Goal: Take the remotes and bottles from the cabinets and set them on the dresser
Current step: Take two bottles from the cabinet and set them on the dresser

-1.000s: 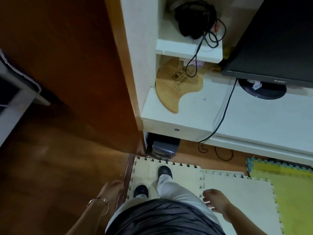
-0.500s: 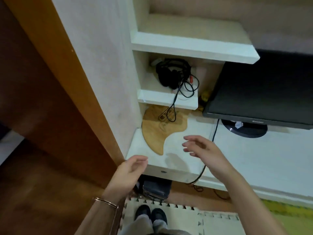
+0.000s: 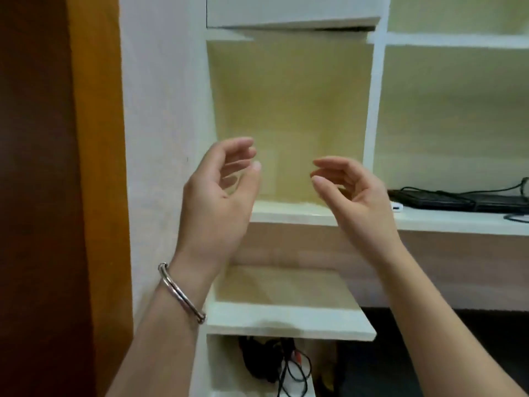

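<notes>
— White shelf unit [image 3: 289, 216], contents?
— Black devices [image 3: 458, 199] right of the right hand [image 3: 355, 199]; no remotes or bottles visible.
— Fingers?
— Left hand [image 3: 220, 190] and right: curled apart, holding nothing.

Only one view is given, taken from a camera worn on the head. It is aimed forward and roughly level at a white shelf unit [image 3: 286, 219], which is seen from close range and fills most of the frame. The left hand [image 3: 220, 193] and right hand [image 3: 352, 196] are caught mid-frame, raised before an open compartment, with both forearms entering from the bottom edge. A brown wooden panel [image 3: 57, 196] is taken in along the left edge. Black devices with cables [image 3: 458, 200] are caught at the right edge on a shelf. Straight lines are bowed toward the borders by the wide-angle lens. No second view is provided, so no overlap can be stated.
</notes>
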